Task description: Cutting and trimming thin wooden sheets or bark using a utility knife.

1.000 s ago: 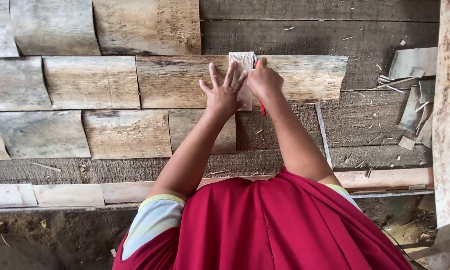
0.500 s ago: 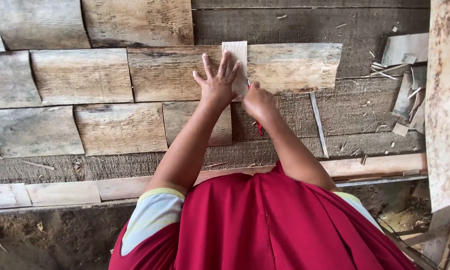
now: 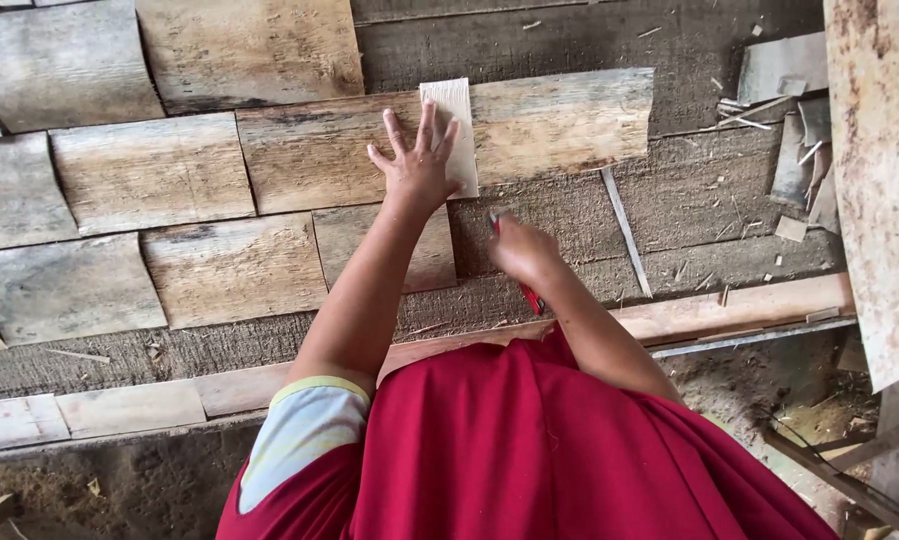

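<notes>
On rough grey table (image 3: 570,230), I see left hand (image 3: 417,165) spread flat on pale smooth strip (image 3: 452,110); right hand (image 3: 522,250) fisted round red tool (image 3: 531,296).

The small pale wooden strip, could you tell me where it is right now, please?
In the head view the small pale wooden strip lies upright at top centre, across a long weathered board, with the left hand flat on its lower part.

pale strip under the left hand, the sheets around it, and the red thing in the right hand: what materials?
Pale strip: looks like thin raw wood veneer, matte, faint grain. Sheets: same kind of veneer, weathered grey-brown, curling, unfinished. Red tool in the right hand: probably a plastic handle, smooth; mostly hidden, so uncertain. The left hand lies flat on the strip.
</notes>
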